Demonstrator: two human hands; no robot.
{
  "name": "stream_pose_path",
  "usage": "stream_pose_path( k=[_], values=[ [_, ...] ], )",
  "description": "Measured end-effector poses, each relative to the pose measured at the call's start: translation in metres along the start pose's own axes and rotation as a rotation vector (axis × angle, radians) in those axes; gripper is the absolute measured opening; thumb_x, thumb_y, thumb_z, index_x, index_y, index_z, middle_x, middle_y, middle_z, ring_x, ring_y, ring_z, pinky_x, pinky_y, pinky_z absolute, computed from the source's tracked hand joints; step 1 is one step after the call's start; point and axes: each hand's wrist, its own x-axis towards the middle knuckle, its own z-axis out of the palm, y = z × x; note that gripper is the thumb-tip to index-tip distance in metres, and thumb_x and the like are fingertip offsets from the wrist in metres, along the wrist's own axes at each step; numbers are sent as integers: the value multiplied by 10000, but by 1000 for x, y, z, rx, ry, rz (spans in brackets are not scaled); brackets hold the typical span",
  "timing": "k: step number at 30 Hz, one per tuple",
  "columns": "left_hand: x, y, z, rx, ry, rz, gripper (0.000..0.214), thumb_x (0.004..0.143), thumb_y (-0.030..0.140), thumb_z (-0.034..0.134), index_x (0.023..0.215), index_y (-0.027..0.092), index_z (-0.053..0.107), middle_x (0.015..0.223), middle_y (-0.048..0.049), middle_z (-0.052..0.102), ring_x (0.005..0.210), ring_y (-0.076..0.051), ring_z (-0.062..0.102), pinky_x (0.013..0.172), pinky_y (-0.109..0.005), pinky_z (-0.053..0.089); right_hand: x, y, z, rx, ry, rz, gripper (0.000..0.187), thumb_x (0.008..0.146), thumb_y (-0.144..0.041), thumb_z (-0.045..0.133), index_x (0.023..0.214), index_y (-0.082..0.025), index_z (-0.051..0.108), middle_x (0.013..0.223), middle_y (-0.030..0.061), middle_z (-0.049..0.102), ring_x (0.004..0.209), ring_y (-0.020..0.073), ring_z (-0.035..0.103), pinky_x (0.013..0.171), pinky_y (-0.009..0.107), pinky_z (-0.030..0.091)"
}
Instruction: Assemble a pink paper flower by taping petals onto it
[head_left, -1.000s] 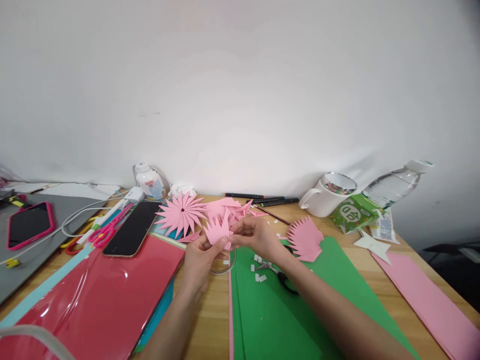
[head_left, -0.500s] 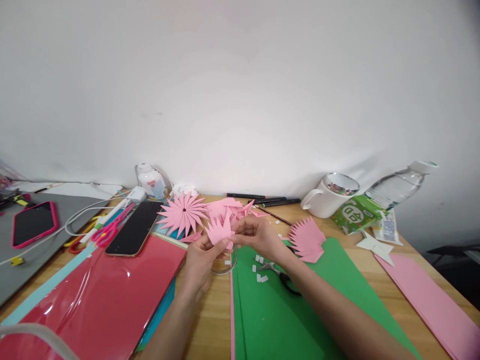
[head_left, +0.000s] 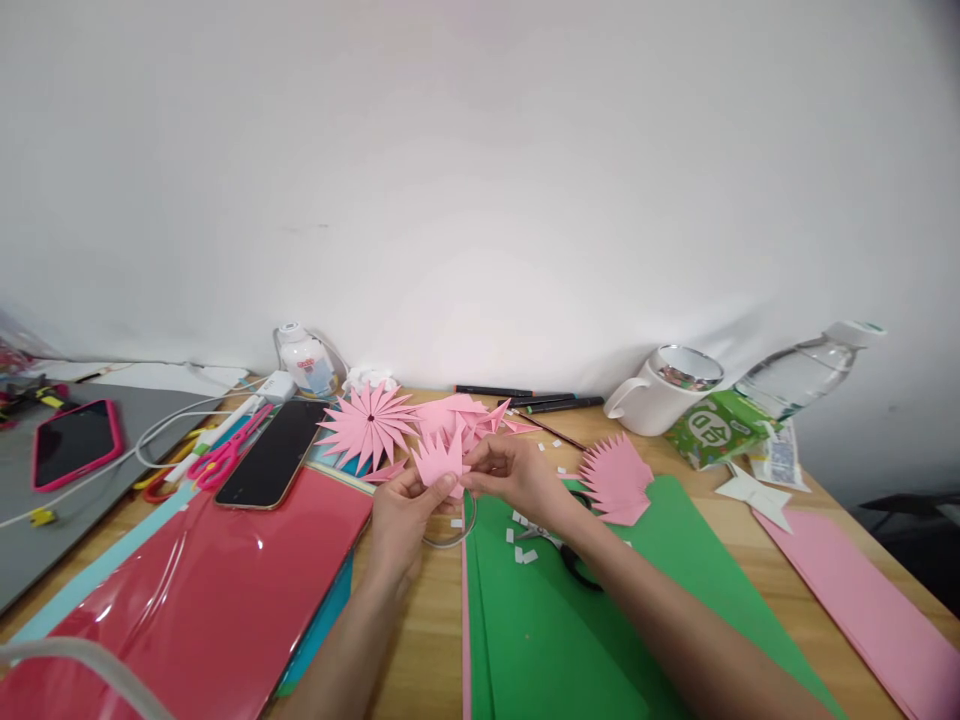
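Observation:
Between both hands, a pleated pink paper fan (head_left: 436,462) with a spiky upper edge is held up over the desk. My left hand (head_left: 405,515) pinches its lower left part, thumb on the front. With thumb and fingers together, my right hand (head_left: 517,472) grips its right edge. A round pink paper pinwheel (head_left: 369,420) lies just behind my left hand. Beyond my right hand rests another spiky pink paper fan (head_left: 616,480). Black-handled scissors (head_left: 574,568) lie partly under my right forearm, near small white bits (head_left: 525,556).
Green paper sheets (head_left: 570,650) lie at the front right, a red plastic-covered pack (head_left: 202,590) at the left. Two phones (head_left: 274,455), pink scissors (head_left: 225,455) and a cable sit left. Along the right stand a white mug (head_left: 652,400) and a tilted water bottle (head_left: 806,372).
The camera view has shifted slightly. Both hands keep hold of the pink paper fan in almost the same position.

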Motion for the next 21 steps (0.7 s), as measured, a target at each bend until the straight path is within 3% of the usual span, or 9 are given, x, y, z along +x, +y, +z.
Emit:
stream_pose_path(
  k=[5,10,15,21],
  values=[
    [0,2,1,24,24,18,314,446,271,840,701,120,738,575,-40,682,495,-120,575,489,-218,462,0,-2,2,-31,22,-1,379,541,-428,813,689,-179,567,614,-16,632,564,139,627,568,276,519],
    [0,5,2,49,6,11,289,438,264,831,666,119,730,577,-41,681,479,-117,562,488,-225,456,-2,-7,-1,-139,-25,-93,342,609,-452,773,676,-182,572,663,9,649,628,159,644,616,300,535],
    [-2,8,3,62,-9,80,232,463,255,808,641,132,724,559,-29,676,482,-107,544,495,-215,446,-3,-8,-4,-171,-14,-102,336,618,-438,773,719,-180,583,699,12,636,651,157,639,660,311,538],
    [-3,7,3,152,6,114,200,477,265,798,597,129,714,510,-34,656,473,-120,543,491,-223,430,-3,-10,-5,-230,-56,-156,311,673,-451,730,664,-177,582,677,24,617,623,153,601,614,298,510]
  ],
)
